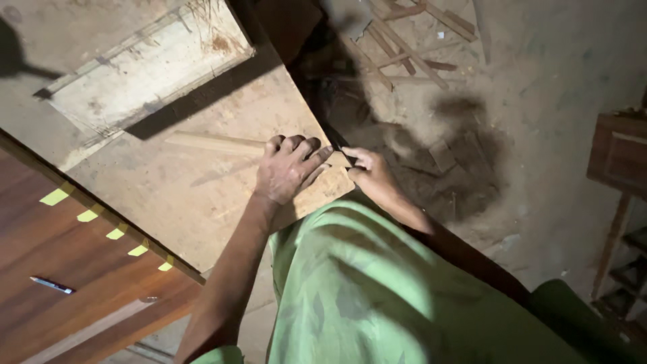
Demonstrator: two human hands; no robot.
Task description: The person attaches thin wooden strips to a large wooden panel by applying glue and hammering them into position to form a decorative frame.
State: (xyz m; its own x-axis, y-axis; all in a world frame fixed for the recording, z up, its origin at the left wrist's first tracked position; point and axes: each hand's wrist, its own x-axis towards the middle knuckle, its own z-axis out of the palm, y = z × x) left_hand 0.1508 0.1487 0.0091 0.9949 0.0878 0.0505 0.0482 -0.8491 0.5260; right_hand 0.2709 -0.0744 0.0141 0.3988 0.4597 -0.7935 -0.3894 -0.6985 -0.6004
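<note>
A thin pale wooden strip [216, 143] lies across a light plywood sheet [189, 195]. My left hand [290, 168] presses down on the strip's near end, fingers curled over it at the sheet's corner. My right hand [371, 175] sits just past that corner, its fingers pinched on the strip's tip and a small dark object [335, 143] that I cannot make out clearly. My green garment [350, 283] fills the lower middle of the view.
A dark brown board [74, 283] with several yellow tape marks [87, 215] and a pen [52, 285] lies lower left. A pale framed panel [141, 74] lies upper left. Offcut sticks [411, 47] litter the dusty floor; a wooden stool [617, 162] stands right.
</note>
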